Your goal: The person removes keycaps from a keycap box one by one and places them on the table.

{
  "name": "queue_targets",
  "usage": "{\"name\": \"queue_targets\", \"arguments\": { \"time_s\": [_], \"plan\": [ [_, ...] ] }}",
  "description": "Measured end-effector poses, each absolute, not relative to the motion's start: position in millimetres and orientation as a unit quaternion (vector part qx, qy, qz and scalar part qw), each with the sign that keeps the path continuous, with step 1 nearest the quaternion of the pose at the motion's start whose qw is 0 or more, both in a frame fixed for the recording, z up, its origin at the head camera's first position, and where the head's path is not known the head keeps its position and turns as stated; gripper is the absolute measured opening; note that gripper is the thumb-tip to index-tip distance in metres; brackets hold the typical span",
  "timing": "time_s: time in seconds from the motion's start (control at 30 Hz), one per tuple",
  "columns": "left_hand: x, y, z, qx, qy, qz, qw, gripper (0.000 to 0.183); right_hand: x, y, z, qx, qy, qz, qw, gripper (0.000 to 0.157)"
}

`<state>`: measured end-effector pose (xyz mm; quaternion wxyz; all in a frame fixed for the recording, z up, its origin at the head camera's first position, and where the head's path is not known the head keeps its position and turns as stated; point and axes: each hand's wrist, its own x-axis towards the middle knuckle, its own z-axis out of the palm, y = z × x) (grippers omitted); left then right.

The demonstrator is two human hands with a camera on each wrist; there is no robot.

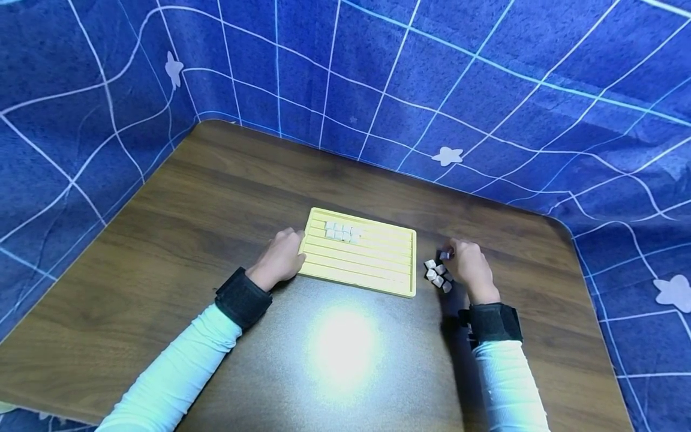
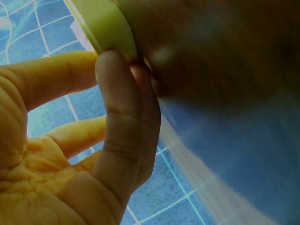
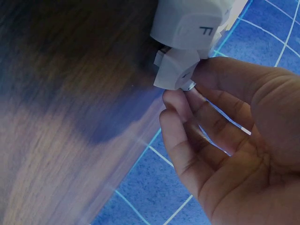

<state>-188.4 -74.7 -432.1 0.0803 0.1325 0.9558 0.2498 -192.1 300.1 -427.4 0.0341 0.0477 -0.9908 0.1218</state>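
A yellow ridged tray [image 1: 353,259] lies on the table, with two short rows of white keycaps [image 1: 341,231] on its upper left part. At its left edge my left hand [image 1: 279,255] pinches the rim; the left wrist view shows fingertips against the tray's yellow edge [image 2: 115,30]. To the right of the tray, my right hand [image 1: 471,268] is at a small pile of loose white keycaps [image 1: 432,275]. The right wrist view shows its thumb and fingers pinching one keycap [image 3: 174,72], close beside a keycap marked F [image 3: 187,26].
The brown wooden table [image 1: 162,252] has rounded far corners. A blue curtain [image 1: 324,72] with white lines and stars hangs along its back and sides. Bright glare falls on the tabletop in front of the tray.
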Motion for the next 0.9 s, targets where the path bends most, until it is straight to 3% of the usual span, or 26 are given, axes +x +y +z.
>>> {"name": "queue_targets", "arguments": {
  "time_s": [0.63,0.9],
  "plan": [
    [-189.3,-73.2,-431.8,0.13,0.955,0.249,0.094,0.039,-189.8,300.1,-421.5,0.005,-0.994,0.104,-0.016,0.02],
    [-187.9,-74.2,-431.2,0.132,0.956,0.248,0.086,0.04,-187.1,290.5,-407.0,0.038,-0.993,0.107,0.028,0.022]
  ]
}}
